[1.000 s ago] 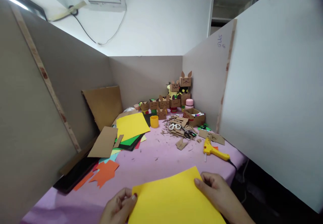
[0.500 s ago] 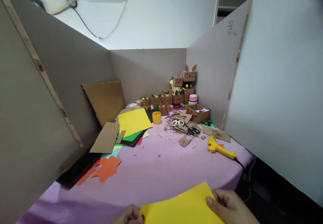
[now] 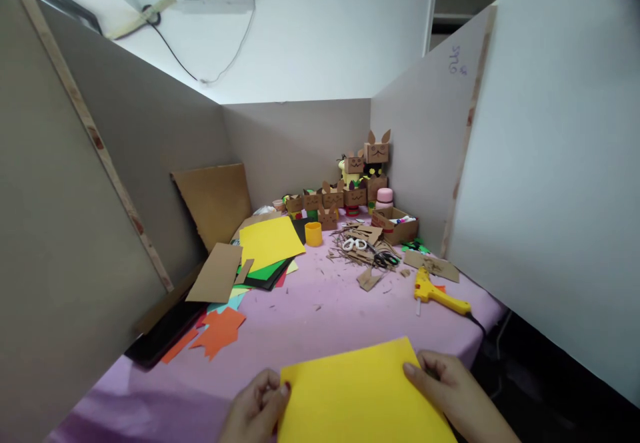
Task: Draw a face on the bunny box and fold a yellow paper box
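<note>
A sheet of yellow craft paper (image 3: 355,393) is held up near the front edge of the table, its lower part cut off by the frame. My left hand (image 3: 257,406) pinches its left edge between thumb and fingers. On the right edge, close to the top corner, my right hand (image 3: 447,386) grips the same sheet, thumb lying on the face. Beyond the sheet is the pink tablecloth (image 3: 310,323). A yellow glue gun (image 3: 440,294) lies to the right, past my right hand.
Coloured sheets topped by yellow paper (image 3: 273,243), a cardboard piece (image 3: 215,273) and orange scraps (image 3: 220,333) lie left. Scissors (image 3: 383,256) rest on cardboard scraps near a small box (image 3: 395,225). Cardboard animal figures (image 3: 333,196) stand behind a yellow paper ring (image 3: 313,234). Partitions enclose the table.
Both hands and the yellow sheet have risen in the picture, so more of the sheet shows. The view has tilted slightly; things on the table keep their places.
</note>
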